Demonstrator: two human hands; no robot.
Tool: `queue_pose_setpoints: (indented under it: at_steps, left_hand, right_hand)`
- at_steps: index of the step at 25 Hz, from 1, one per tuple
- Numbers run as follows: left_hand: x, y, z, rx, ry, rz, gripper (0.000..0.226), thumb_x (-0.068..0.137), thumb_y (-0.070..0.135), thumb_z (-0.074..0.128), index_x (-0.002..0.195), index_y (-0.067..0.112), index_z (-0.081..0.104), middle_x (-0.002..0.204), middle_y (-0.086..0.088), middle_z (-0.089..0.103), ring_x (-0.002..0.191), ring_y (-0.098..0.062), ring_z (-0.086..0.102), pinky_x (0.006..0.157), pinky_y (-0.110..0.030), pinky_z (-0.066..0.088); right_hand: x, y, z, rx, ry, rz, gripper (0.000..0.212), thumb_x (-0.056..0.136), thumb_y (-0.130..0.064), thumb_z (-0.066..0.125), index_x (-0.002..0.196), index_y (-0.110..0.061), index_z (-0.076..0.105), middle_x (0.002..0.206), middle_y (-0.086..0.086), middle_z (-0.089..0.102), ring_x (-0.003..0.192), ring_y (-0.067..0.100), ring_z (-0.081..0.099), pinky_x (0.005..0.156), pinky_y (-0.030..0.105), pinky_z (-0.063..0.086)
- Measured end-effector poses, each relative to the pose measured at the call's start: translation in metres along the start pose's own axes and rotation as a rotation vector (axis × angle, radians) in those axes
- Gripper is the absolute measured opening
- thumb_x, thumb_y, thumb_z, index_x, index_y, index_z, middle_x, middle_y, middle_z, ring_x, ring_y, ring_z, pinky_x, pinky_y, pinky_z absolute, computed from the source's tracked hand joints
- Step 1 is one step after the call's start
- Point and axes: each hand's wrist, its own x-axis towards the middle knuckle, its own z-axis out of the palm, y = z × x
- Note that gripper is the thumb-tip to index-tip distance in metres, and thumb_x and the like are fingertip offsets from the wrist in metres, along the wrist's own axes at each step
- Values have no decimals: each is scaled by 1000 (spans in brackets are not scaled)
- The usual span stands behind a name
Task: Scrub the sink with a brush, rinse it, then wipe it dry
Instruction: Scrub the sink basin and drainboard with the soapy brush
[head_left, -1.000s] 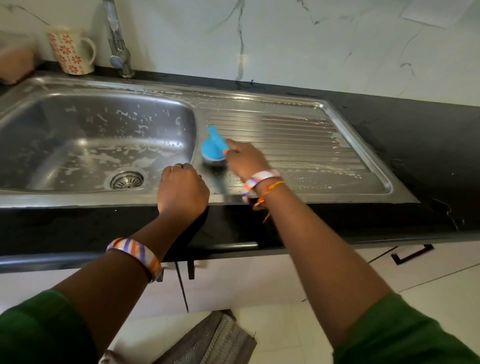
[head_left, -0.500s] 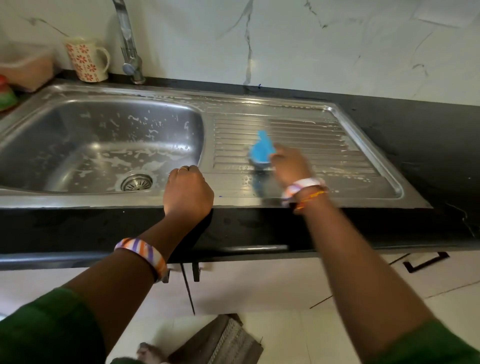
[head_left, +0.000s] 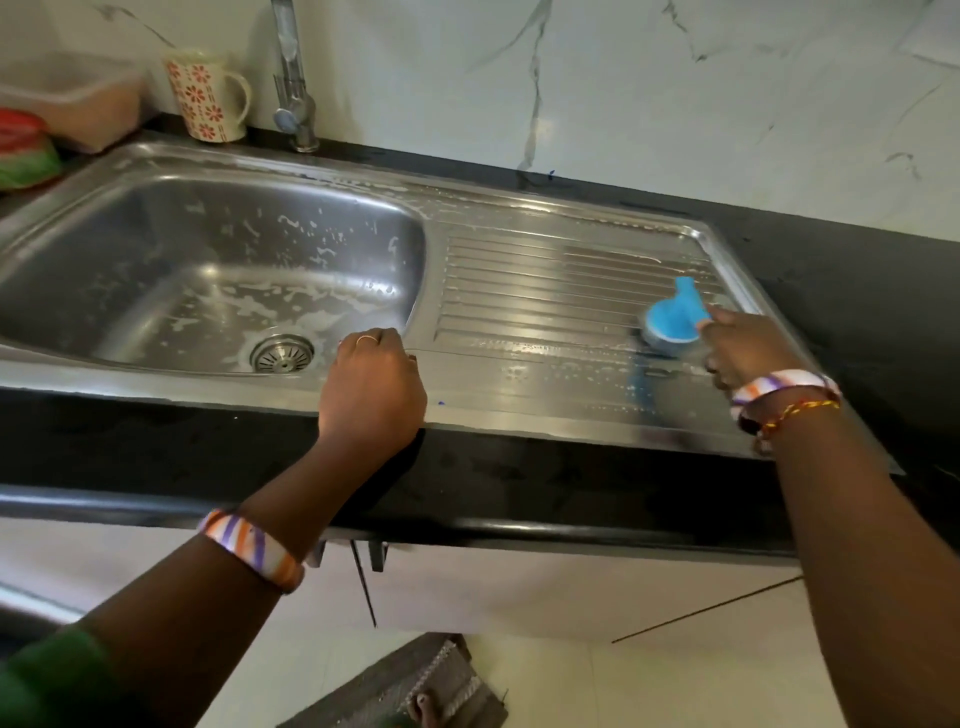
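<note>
Fingers of right hand (head_left: 743, 353) grasp one blue brush (head_left: 672, 317); left hand (head_left: 371, 400) clenched on one sink (head_left: 519, 410).

- Your black counter (head_left: 857, 270) carried the steel sink (head_left: 519, 400).
- A flowered mug (head_left: 205, 96) stood on it behind the sink, beside the tap (head_left: 296, 104).
- A plastic box (head_left: 72, 104) sat far left.

The sink (head_left: 519, 415) is silvery steel, flecked with white suds around its basin and ribbed drainboard. At about three o'clock, the brush (head_left: 675, 314) is bright blue. The mug (head_left: 205, 96) at eleven o'clock is cream with red-orange flowers. The counter (head_left: 857, 270) is black; the wall (head_left: 675, 93) at twelve o'clock is white with grey veins. Both wristbands (head_left: 254, 551) carry orange, purple and white stripes. The sleeves (head_left: 57, 680) are green.
</note>
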Motion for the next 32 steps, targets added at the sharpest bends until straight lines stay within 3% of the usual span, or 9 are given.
queue_pose_setpoints:
  at_steps: [2,5,11,14,17,23,26,29,32]
  left_hand:
    - [0,2,0,0,25,-17,22,93,12,44,100,-6,54,103,-23,57,104,-35,47,78,-38,38]
    - [1,1,-2,29,57,-40,23,93,12,45,103,-6,54,105,-24,57,105,-36,48,82,-40,40]
    - [-1,2,-2,101,84,-71,28,90,13,51,110,-7,53,117,-26,55,119,-40,42,97,-47,38]
    - [-6,8,-2,119,87,-105,38,89,17,51,118,-7,51,123,-26,53,123,-40,41,102,-50,38]
    - [-16,25,3,136,115,-184,44,89,21,50,125,-6,48,129,-25,50,126,-40,40,104,-50,35]
    - [-22,72,22,160,225,-495,48,93,25,48,132,-1,42,139,-23,42,133,-37,29,108,-47,28]
    - [-23,78,27,217,293,-608,47,94,25,47,131,-2,42,139,-23,41,134,-37,28,107,-49,29]
    - [-22,80,25,237,333,-679,47,94,25,46,132,-2,41,139,-23,41,133,-38,29,107,-49,29]
    - [-20,85,28,295,328,-684,46,94,26,46,130,-2,43,138,-23,42,133,-37,30,107,-48,29]
  right_hand:
    - [-13,-21,30,-7,-276,-200,14,96,-13,44,100,-15,57,48,1,39,27,4,36,34,11,27]
    - [-42,-47,66,-196,-570,-652,14,94,-11,46,97,-12,60,67,1,53,57,9,50,55,22,35]
    - [36,-58,51,-477,-287,-717,31,97,-23,41,71,-16,56,73,11,57,76,30,52,61,26,24]
    - [97,-56,41,-544,-102,-499,34,98,-22,38,105,1,62,109,27,62,99,40,57,68,27,30]
    - [103,-54,41,-532,-130,-544,34,98,-23,38,111,1,58,111,26,62,101,40,58,70,32,37]
    - [28,-43,52,-358,-737,-1126,28,97,-32,41,109,-12,57,75,-1,51,70,18,48,61,31,38]
    - [99,-56,61,-395,-549,-1108,35,99,-32,36,111,-8,58,85,11,60,78,27,56,65,33,38]
    - [186,-68,56,-520,-260,-847,41,100,-28,31,112,0,57,109,26,62,100,38,59,73,35,41]
    - [193,-70,52,-517,-282,-864,39,100,-27,33,112,1,56,111,25,61,101,38,59,71,30,34]
